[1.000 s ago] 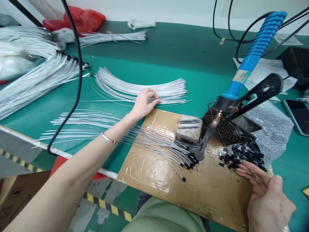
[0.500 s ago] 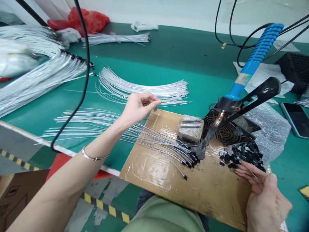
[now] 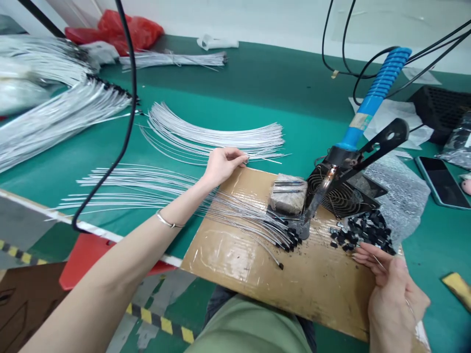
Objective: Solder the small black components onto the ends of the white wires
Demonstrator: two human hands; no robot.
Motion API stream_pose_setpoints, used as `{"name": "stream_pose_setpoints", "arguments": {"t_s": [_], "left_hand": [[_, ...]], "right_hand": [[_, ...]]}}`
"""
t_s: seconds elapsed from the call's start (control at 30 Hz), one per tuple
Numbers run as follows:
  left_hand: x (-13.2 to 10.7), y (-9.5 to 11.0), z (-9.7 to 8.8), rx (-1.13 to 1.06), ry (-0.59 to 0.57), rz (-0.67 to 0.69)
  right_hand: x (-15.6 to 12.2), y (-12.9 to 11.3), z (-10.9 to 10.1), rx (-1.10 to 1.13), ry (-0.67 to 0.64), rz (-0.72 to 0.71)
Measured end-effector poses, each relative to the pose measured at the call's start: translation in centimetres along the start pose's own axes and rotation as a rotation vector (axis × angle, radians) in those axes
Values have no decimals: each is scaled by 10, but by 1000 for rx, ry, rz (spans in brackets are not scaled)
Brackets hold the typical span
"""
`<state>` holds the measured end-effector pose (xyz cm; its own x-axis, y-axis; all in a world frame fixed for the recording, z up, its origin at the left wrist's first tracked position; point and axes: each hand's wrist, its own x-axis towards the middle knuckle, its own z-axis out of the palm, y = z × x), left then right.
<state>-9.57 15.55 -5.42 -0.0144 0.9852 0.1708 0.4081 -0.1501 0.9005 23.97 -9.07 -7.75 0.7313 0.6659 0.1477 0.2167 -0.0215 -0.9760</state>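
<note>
My left hand point(image 3: 225, 164) is closed in a pinch at the near edge of a fanned bundle of loose white wires point(image 3: 217, 135). One white wire point(image 3: 270, 160) runs out to the right from its fingertips. My right hand point(image 3: 393, 289) curls around a thin, silvery wire-like piece point(image 3: 379, 263), which shows again below the palm. Its fingertips touch the near side of a heap of small black connector pieces point(image 3: 371, 230). Between the hands lie white wires with black ends point(image 3: 253, 220), those ends resting on the brown cardboard point(image 3: 294, 289).
A blue-handled soldering iron point(image 3: 364, 115) stands tilted in its holder beside a small fan point(image 3: 331, 193) and a pale block with metal pins point(image 3: 288, 196). A phone point(image 3: 443, 179) lies at right. Finished wire bundles point(image 3: 66, 115) lie at left; a black cable point(image 3: 128, 88) hangs in front.
My left hand has moved slightly right and down to the edge of the loose wire bundle. The right hand stays at the black pieces, and the view has shifted a little.
</note>
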Motion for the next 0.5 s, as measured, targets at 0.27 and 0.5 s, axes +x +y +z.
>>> {"name": "stream_pose_setpoints", "arguments": {"t_s": [0.27,0.5], "left_hand": [[-5,7,1,60,72,84],[-10,30,-6,110,46,126]], "right_hand": [[-1,-1,1,12,19,18],[3,-2,0,20,23,55]]}}
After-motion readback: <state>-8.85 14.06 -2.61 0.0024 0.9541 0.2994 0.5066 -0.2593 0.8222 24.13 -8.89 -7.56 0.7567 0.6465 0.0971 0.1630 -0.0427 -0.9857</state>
